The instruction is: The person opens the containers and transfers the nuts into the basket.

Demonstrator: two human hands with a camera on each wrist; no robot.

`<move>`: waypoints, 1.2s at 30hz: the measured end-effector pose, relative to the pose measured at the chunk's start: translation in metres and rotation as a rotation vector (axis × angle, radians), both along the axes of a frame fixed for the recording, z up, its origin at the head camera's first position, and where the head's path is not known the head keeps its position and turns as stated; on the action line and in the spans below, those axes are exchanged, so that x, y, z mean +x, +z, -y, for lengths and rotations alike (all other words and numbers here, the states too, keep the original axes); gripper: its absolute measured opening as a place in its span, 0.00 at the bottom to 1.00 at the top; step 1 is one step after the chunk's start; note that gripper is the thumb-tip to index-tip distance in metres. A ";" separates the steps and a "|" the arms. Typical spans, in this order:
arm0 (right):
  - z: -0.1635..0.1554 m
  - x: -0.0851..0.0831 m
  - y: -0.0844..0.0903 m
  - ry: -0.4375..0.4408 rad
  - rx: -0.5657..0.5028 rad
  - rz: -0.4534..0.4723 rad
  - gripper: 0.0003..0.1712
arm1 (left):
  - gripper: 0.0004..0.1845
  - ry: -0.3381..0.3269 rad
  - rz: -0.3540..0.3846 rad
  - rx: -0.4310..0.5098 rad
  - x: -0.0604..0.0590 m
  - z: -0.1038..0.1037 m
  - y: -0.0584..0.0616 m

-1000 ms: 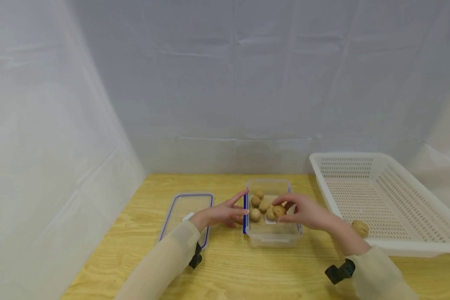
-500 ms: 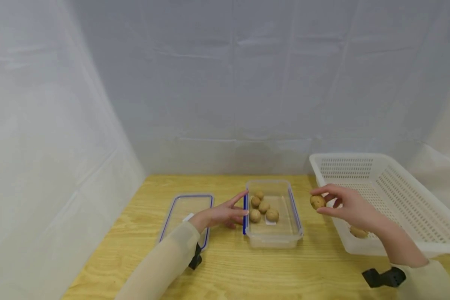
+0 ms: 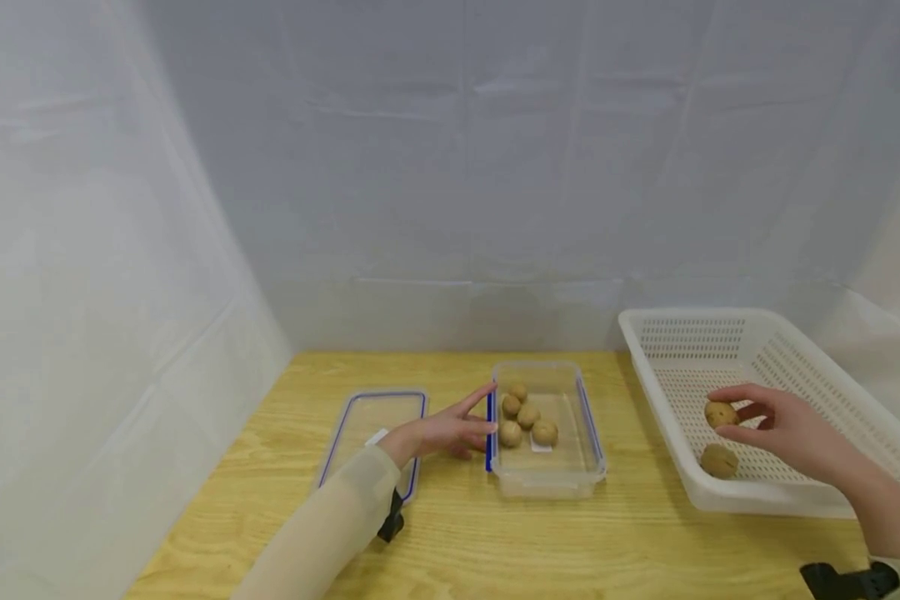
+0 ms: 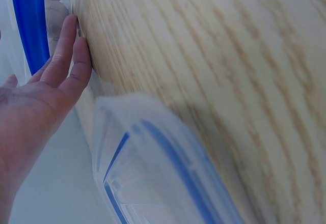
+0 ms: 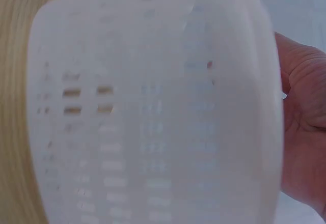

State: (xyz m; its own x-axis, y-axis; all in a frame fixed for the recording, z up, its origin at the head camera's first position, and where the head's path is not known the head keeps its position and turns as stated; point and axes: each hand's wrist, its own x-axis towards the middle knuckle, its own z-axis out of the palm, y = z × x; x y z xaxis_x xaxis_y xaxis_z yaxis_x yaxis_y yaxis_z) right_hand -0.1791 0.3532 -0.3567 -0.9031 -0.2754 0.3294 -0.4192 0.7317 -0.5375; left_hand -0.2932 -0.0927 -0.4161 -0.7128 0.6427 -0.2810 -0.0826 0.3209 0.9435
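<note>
A clear plastic food box with blue edging stands on the table, several walnuts lying inside toward its left. My left hand has its fingers spread against the box's left side, also seen in the left wrist view, where the hand touches the wall. Over the near left corner of the white slotted basket, my right hand pinches a walnut between thumb and fingers. Below it, another walnut lies in the basket. In the right wrist view the basket wall hides the fingertips.
The box's clear lid with a blue seal lies on the wooden table, left of the box and partly under the left forearm. A pale sheet hangs behind the table.
My right hand has lifted a walnut out of the box and carried it right, over the basket. The left hand has stayed at the box's side.
</note>
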 end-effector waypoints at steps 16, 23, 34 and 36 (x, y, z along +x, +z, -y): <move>-0.053 -0.005 -0.024 -0.069 0.081 0.260 0.25 | 0.40 -0.008 0.005 0.002 0.000 -0.001 0.003; -0.068 -0.022 -0.033 0.060 0.121 0.287 0.23 | 0.40 -0.013 0.002 -0.002 0.000 0.000 0.004; -0.077 -0.038 -0.043 0.290 -0.014 0.466 0.16 | 0.41 0.002 0.007 0.002 0.000 0.001 -0.001; -0.076 -0.038 -0.044 0.302 -0.026 0.502 0.16 | 0.41 0.003 0.005 0.005 -0.001 0.001 -0.001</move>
State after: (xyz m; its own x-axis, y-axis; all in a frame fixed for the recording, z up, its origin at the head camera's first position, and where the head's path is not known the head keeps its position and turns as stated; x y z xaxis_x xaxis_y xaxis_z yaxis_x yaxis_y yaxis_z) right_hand -0.2174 0.4295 -0.4005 -0.8331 -0.5423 -0.1085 -0.2962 0.6032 -0.7405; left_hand -0.2942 -0.0936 -0.4174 -0.7135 0.6416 -0.2815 -0.0886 0.3159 0.9447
